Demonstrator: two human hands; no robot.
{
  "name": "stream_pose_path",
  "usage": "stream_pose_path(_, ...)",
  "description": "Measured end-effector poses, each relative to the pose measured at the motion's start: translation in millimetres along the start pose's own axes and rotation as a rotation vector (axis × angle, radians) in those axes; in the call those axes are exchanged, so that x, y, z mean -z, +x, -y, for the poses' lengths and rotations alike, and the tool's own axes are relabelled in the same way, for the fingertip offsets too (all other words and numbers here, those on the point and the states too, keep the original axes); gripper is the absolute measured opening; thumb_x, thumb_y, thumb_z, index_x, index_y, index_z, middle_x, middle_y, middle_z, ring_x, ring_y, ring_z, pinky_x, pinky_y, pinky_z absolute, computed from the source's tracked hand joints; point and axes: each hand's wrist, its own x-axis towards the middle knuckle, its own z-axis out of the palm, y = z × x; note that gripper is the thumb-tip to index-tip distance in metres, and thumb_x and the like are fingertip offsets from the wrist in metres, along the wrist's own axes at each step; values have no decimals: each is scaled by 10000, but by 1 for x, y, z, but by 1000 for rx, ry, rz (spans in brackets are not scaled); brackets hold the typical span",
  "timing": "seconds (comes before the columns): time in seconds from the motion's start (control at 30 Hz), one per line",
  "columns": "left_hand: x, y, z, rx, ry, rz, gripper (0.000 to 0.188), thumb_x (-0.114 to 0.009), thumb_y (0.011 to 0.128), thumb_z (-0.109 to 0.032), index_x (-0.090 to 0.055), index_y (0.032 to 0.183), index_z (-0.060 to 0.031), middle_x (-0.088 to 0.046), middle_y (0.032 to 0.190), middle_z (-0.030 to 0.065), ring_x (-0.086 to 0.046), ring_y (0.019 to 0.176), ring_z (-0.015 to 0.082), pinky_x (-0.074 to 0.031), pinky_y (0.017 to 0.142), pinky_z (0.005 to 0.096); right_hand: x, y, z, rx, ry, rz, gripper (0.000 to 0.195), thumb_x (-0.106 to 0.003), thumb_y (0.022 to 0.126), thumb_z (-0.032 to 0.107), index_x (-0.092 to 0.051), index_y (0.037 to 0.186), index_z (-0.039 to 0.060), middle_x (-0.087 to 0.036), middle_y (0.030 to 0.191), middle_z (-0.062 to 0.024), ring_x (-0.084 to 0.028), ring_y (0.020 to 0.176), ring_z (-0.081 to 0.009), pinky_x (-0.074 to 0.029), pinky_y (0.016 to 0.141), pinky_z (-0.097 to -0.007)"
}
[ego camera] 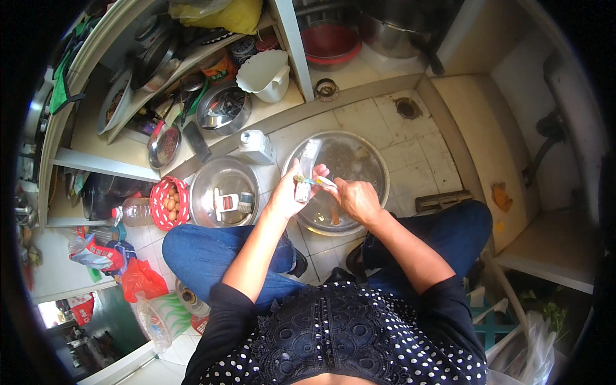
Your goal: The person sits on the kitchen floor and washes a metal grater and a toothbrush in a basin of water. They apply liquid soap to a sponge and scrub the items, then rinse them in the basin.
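My left hand (285,192) holds a long, pale plastic piece (310,154), seemingly a case or tray, over a round metal basin (383,168) with water in it. From the right, my right hand (357,198) grips a toothbrush (310,180), which lies across the plastic piece. A brown object (335,215) lies in the basin. To the left, a second metal basin (195,192) holds a white plastic item (226,202) and a scrub brush (246,202). A white plastic bottle (260,148) stands behind the two basins.
A red basket (156,211) of eggs and a clear plastic jug (136,211) sit at the left. Open cupboards behind hold a white plastic container (264,74), a metal bowl (231,122) of utensils and a red basin (332,48). A floor drain (407,108) lies back right.
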Motion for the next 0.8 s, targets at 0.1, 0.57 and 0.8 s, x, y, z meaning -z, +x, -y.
stream_pose_path(0.1, 10, 4, 0, -6, 22, -13, 462, -415, 1002, -394, -507, 1211, 8, -643, 1087, 134, -618, 1025, 242, -508, 876, 355, 7, 1, -1, 41, -45, -5, 357, -577, 903, 390, -538, 741, 74, -589, 587, -148, -607, 549, -355, -476, 479, -439)
stream_pose_path(0.57, 5, -3, 0, 69, 116, -31, 269, -444, 1003, -347, -526, 967, -93, -454, 666, 6, -433, 549, 100, -363, 475, 227, 8, 3, -16, 179, -53, -59, 344, -615, 878, 385, -548, 744, 75, -611, 633, -139, -609, 552, -338, -478, 485, -415)
stream_pose_path(0.8, 22, 6, 5, 90, -23, 119, 323, -441, 1001, -365, -537, 1067, -64, -399, 632, -12, -370, 529, 93, -334, 458, 220, 1, 1, -14, 136, -47, -113, 359, -611, 880, 407, -555, 732, 84, -570, 551, -150, -586, 498, -347, -466, 456, -432)
